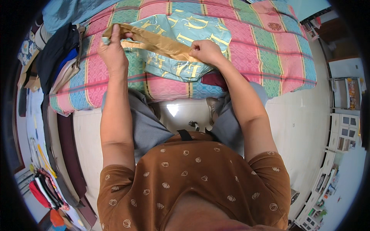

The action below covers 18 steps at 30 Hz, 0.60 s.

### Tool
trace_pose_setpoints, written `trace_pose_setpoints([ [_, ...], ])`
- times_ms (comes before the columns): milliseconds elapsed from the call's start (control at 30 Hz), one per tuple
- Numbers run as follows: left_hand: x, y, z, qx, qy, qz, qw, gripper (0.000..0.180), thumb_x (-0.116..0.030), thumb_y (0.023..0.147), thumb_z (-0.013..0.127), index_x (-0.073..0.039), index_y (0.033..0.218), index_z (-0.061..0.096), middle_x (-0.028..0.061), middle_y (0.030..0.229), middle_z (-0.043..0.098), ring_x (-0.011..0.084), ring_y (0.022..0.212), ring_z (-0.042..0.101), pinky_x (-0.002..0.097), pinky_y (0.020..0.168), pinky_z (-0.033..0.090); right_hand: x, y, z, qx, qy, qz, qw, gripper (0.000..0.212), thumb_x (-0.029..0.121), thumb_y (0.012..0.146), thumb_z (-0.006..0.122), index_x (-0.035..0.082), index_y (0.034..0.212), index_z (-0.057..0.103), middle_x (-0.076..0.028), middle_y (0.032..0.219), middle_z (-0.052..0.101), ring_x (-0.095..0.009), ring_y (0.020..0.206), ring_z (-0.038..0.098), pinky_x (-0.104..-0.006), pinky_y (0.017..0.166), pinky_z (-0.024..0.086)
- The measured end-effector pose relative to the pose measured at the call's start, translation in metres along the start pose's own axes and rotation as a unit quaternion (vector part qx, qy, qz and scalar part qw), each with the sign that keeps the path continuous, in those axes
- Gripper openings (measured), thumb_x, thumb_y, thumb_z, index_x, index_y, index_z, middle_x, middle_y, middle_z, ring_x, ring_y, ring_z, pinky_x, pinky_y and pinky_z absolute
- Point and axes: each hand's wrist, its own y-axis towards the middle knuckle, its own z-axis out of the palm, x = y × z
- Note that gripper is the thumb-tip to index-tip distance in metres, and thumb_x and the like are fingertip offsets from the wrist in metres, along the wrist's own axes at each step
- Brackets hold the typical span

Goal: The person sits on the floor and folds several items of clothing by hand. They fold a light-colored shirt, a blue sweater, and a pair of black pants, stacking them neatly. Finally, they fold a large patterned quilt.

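Across the near part of the bed lies a teal cloth (169, 29) with yellow lettering printed on it, partly crumpled. A wide gold-coloured band (154, 41) runs along it and is stretched between my hands. My left hand (111, 48) is closed around the band's left end, with the thumb up. At the band's right end, my right hand (205, 52) is closed in a pinch, knuckles up. Under the cloth's lower right, a dark red fabric (214, 79) shows beside my knee. What kind of article the teal cloth is, I cannot tell.
A checked, multicoloured bedspread (266, 50) covers the bed. Folded dark clothes (58, 54) are piled at its left edge, with a blue cloth (77, 12) behind. My knees touch the bed's front. White shelving (343, 131) stands to the right, beyond the pale tiled floor (296, 127).
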Motion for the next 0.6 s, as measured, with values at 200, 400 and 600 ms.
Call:
trace_pose_setpoints([
  [200,0.004,0.026,-0.038,-0.108,0.000,0.095,0.990,0.017,-0.013,0.097,0.064,0.003,0.099,0.068,0.0080,0.090,0.072,0.0155,0.080,0.068,0.0296,0.075,0.056,-0.005,0.005,0.013,0.103,-0.032,-0.056,0.993,0.023,0.035,0.079,0.069,0.012,0.079,0.068,-0.009,0.073,0.067,-0.027,0.072,0.064,-0.0400,0.065,0.048],
  [400,-0.002,0.043,-0.076,-0.186,-0.007,0.109,0.977,0.019,-0.013,0.098,0.062,0.005,0.101,0.067,0.0096,0.092,0.071,0.0162,0.080,0.067,0.0307,0.075,0.056,-0.004,-0.003,0.007,0.272,-0.004,-0.087,0.958,0.027,0.030,0.080,0.071,0.004,0.083,0.064,-0.008,0.070,0.061,-0.020,0.068,0.057,-0.0373,0.065,0.045],
  [600,0.008,0.059,-0.111,-0.213,-0.006,0.108,0.971,0.018,-0.014,0.097,0.064,0.003,0.100,0.068,0.0070,0.092,0.071,0.0139,0.080,0.066,0.0299,0.073,0.054,-0.022,0.001,0.006,-0.012,0.045,-0.039,0.998,0.022,0.018,0.088,0.063,0.006,0.107,0.066,-0.017,0.094,0.069,-0.028,0.085,0.064,-0.0390,0.076,0.049],
])
